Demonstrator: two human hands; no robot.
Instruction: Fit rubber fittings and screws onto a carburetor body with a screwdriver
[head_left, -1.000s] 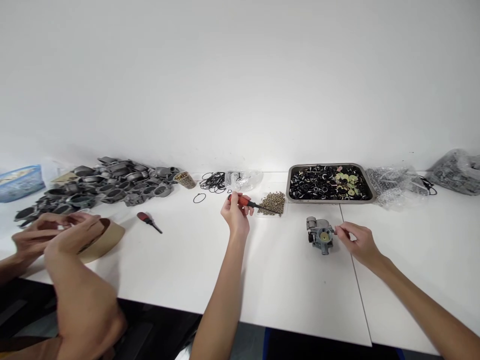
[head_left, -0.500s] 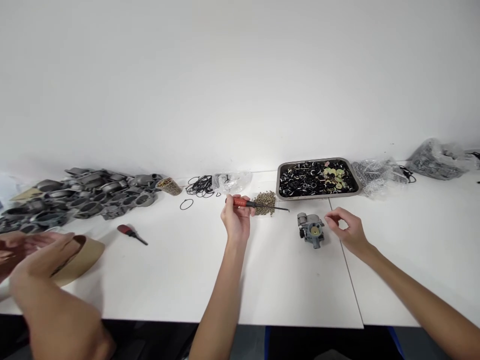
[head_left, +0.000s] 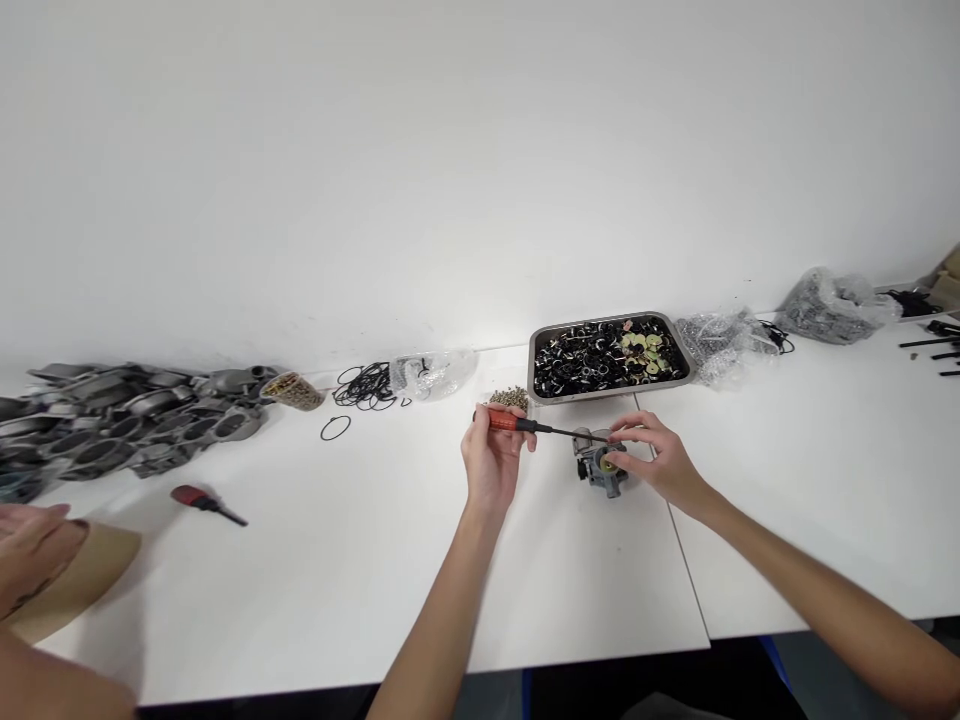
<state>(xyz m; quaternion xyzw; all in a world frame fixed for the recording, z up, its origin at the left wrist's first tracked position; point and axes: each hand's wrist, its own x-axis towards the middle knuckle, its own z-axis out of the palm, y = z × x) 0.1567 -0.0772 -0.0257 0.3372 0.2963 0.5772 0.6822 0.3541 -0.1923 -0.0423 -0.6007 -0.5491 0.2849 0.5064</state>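
My left hand (head_left: 491,465) is closed around the red and black handle of a screwdriver (head_left: 514,424), its shaft pointing right. My right hand (head_left: 660,460) has its fingertips bent together at the screwdriver's tip; whatever may be between them is too small to make out. Directly beneath the tip and those fingers, a grey metal carburetor (head_left: 600,474) with a brass-coloured disc in its bore rests on the white table. Just beyond my left hand lies a pile of small brass screws (head_left: 510,398), partly hidden by it.
A metal tray (head_left: 534,385) of small black and brass parts stands behind the carburetor. Left of it lie bubble wrap (head_left: 435,376), black rubber rings (head_left: 364,385), a cup of brass parts (head_left: 294,391), another screwdriver (head_left: 206,502) and heaped grey castings (head_left: 150,410). A co-worker's hand (head_left: 34,550) holds a cardboard-coloured container.
My left hand has moved the screwdriver right, so its tip is over the carburetor. My right hand has come left to meet the tip. The view has swung right.
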